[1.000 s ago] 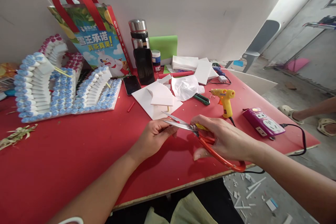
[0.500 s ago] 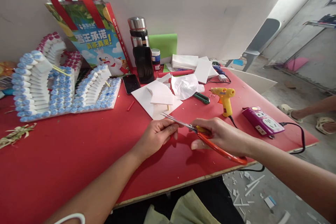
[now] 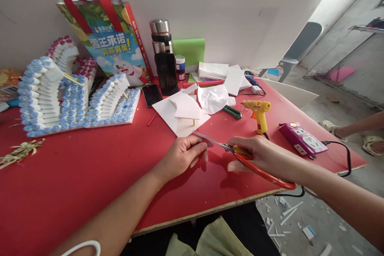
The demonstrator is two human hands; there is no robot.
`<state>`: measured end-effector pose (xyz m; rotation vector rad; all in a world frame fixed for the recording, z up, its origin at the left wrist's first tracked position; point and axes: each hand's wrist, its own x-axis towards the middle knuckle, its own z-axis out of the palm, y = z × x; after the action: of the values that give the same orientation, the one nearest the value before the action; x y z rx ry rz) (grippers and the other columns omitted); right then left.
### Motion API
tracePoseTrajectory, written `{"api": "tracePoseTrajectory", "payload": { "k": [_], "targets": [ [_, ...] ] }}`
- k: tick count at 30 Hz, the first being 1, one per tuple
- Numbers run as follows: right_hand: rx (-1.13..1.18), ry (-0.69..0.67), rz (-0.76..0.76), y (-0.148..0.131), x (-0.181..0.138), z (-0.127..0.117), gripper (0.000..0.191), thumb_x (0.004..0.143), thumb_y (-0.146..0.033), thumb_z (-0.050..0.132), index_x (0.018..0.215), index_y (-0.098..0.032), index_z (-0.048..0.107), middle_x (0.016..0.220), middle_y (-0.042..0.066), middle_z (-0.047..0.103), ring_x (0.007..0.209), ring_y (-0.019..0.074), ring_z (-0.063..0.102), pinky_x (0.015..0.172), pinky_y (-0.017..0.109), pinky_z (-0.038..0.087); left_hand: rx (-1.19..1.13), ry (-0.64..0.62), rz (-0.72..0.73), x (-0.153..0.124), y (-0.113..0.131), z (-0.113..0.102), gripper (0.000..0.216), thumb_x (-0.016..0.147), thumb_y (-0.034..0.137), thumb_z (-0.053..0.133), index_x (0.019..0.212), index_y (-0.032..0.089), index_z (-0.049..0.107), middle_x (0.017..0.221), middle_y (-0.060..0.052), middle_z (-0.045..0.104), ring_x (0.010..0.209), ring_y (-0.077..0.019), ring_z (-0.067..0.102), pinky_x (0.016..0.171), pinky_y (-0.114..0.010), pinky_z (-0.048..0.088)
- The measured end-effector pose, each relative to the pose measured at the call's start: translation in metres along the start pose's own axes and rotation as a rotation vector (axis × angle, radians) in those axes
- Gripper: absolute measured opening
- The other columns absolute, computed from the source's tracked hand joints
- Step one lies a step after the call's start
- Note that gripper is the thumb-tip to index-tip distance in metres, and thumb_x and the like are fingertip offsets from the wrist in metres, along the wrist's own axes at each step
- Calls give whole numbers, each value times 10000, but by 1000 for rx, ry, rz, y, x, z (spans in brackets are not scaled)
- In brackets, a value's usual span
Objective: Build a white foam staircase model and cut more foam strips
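A pair of scissors [image 3: 255, 170] is being held over the near part of the red table [image 3: 105, 176]; its handles are being gripped by the right hand [image 3: 264, 154], with the fingers curled about them. The blades are being kept nearly together, and their tips are being pointed up and to the left, across the fingers of the left hand [image 3: 187, 153]. There the thumb and forefinger are being pressed close in a narrow pinch — whether anything is being held between them cannot be told.

Just beyond the left hand, a white board [image 3: 186, 130] is being overlaid by a white stepped piece [image 3: 188, 107], beneath which a short yellow stick [image 3: 194, 122] is being partly covered. A red stick [image 3: 151, 120] is being left lying to the left of the board. Crumpled white paper [image 3: 212, 99] is being spread beside the board, near a green-handled tool [image 3: 232, 112]. Beyond the right hand, a yellow glue gun [image 3: 260, 116] is being rested on the table — a purple power socket [image 3: 303, 139] is being kept farther right.
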<state>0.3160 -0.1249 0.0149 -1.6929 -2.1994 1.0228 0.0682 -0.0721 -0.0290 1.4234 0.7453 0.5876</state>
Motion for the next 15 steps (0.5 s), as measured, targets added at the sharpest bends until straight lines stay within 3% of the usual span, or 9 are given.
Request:
{"api": "tracePoseTrajectory", "payload": {
  "k": [4,8,11,15],
  "targets": [
    [-268,108,35,7,-12,-11,358,826,-599,668,902,-255,606,600,-34,518,534,143,448,519,262,322,4,55,73,-4,5,-8,315,964,429,574,961,129,671,799,-71,727,461,-68,489,483,-222,385],
    [-367,176,214,18,-17,-17,360,861,-612,605,843,-253,577,533,-21,516,455,159,457,466,273,291,34,255,127,-6,11,-29,283,926,402,643,883,131,710,810,-77,741,493,-94,570,515,-234,445],
    [-428,205,314,23,-5,-13,341,875,-579,574,830,-240,572,544,6,533,469,184,489,477,288,286,74,329,88,-4,9,-45,264,874,389,710,825,132,745,655,-41,688,533,-114,595,574,-236,490],
    [-499,198,388,15,28,-8,246,866,-437,544,895,-198,593,691,74,623,582,215,569,501,302,309,72,392,68,0,4,-58,260,845,398,740,827,139,765,707,-57,716,555,-111,594,609,-245,516]
  ]
}}
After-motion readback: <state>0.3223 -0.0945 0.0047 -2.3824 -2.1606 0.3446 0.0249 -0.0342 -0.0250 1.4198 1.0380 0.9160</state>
